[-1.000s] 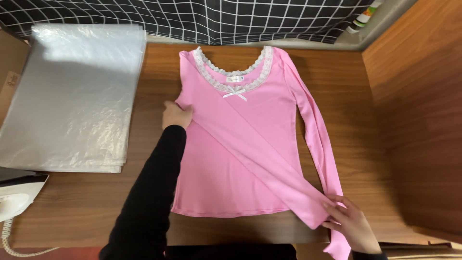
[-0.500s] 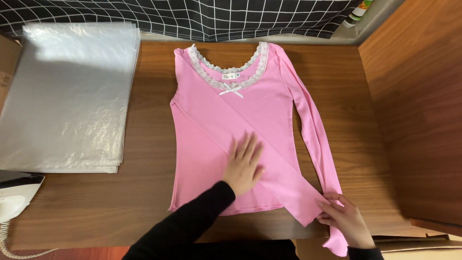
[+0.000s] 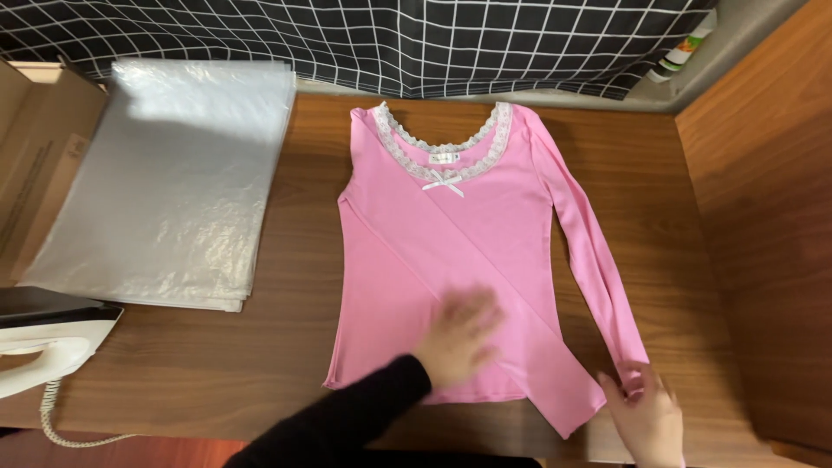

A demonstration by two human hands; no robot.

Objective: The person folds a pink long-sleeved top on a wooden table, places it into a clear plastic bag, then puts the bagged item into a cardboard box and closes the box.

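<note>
A pink long-sleeved top (image 3: 468,234) with white lace at the neck and a small bow lies flat on a wooden table (image 3: 295,347). Its left sleeve is folded diagonally across the body toward the lower right. My left hand (image 3: 459,336), blurred, lies flat with spread fingers on the lower body of the top. At the lower right, my right hand (image 3: 646,416) pinches the cuff end of the right sleeve, where both sleeve ends meet.
A stack of clear plastic bags (image 3: 165,182) lies at the left. A cardboard box (image 3: 35,165) stands beyond it. A white iron with a coiled cord (image 3: 48,351) sits at the lower left. Checked black cloth (image 3: 416,43) hangs behind; a wooden panel (image 3: 763,225) rises at right.
My left hand left the shoulder fold, moved down onto the body of the top and slid toward the hem. My right hand stayed at the sleeve ends.
</note>
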